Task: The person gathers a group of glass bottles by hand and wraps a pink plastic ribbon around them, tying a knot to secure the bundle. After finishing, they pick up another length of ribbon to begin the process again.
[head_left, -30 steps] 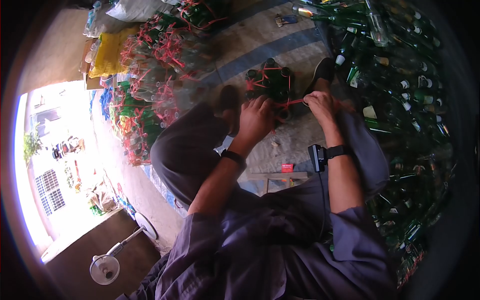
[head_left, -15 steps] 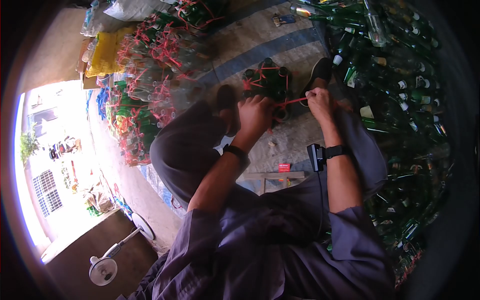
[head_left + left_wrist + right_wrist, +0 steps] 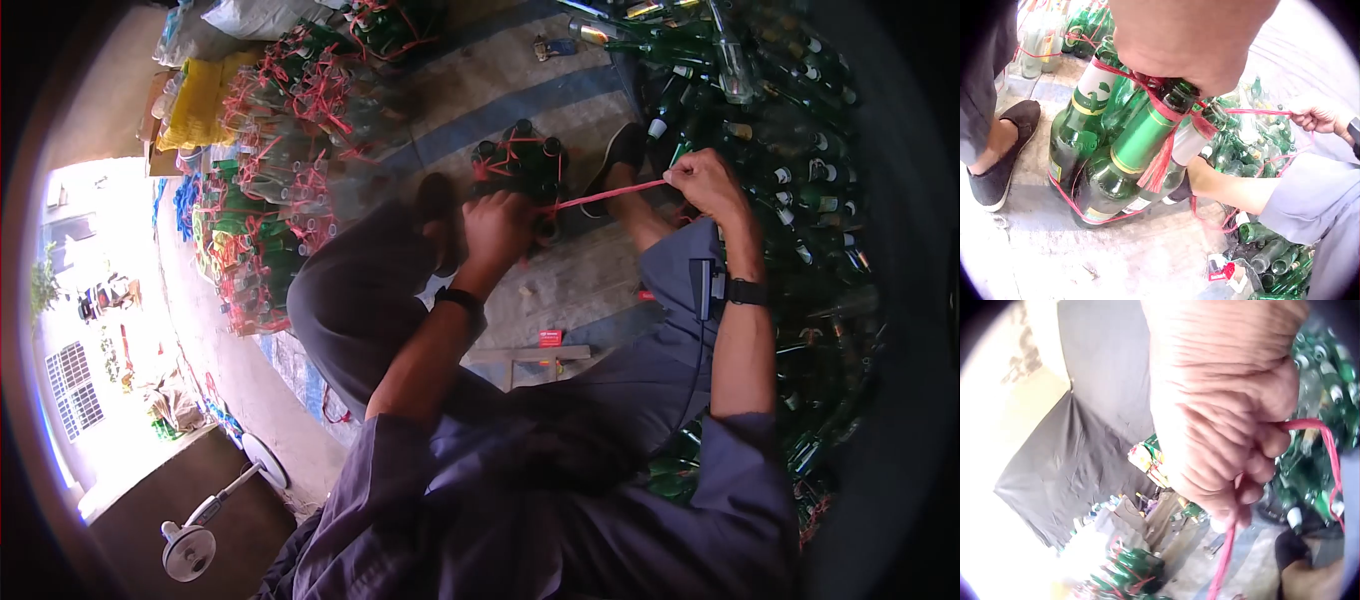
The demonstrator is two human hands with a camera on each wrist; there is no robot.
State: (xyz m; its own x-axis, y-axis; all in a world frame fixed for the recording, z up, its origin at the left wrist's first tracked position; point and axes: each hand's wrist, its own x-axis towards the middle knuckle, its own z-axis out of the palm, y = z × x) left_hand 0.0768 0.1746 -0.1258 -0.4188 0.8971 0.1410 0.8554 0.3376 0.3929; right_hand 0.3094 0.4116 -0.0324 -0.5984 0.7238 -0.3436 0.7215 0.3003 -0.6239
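Observation:
A bundle of green glass bottles (image 3: 541, 172), bound with pink plastic string (image 3: 612, 194), stands upright on the floor between the feet. My left hand (image 3: 497, 225) holds the bundle at the necks. In the left wrist view its curled fingers cover the top of a green bottle with green neck foil (image 3: 1142, 139), where the string wraps round. My right hand (image 3: 708, 185) is out to the right, pinching the string, which runs taut back to the necks. In the right wrist view the string's loose end (image 3: 1329, 450) trails from the fist.
A large heap of loose green bottles (image 3: 800, 170) lies on the right. Tied bundles of bottles (image 3: 270, 190) stand on the left by a yellow sack (image 3: 205, 105). A small red packet (image 3: 550, 338) and a wooden frame (image 3: 530, 354) are near the legs.
My right hand has pulled away to the right and slightly up, drawing out a longer taut length of string. My left hand has stayed at the bottle necks.

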